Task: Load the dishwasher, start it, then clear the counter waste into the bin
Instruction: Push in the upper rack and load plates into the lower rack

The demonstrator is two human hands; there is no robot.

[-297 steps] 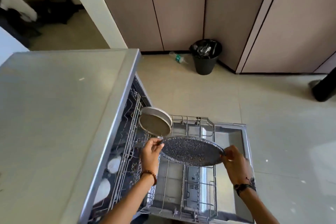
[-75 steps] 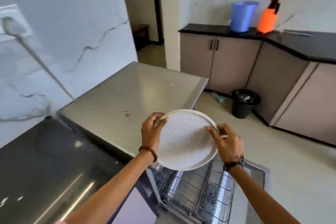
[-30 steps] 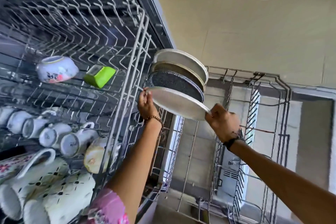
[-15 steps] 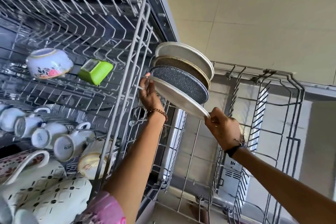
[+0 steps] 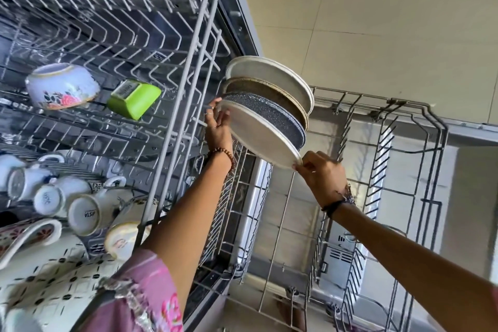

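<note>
I see both hands on the white plate: the left hand curls round its far edge, the right hand pinches its near rim. The plate leans on edge against a speckled dark plate, in the lower rack. Mugs, a bowl and a green cup sit in the upper rack.
</note>
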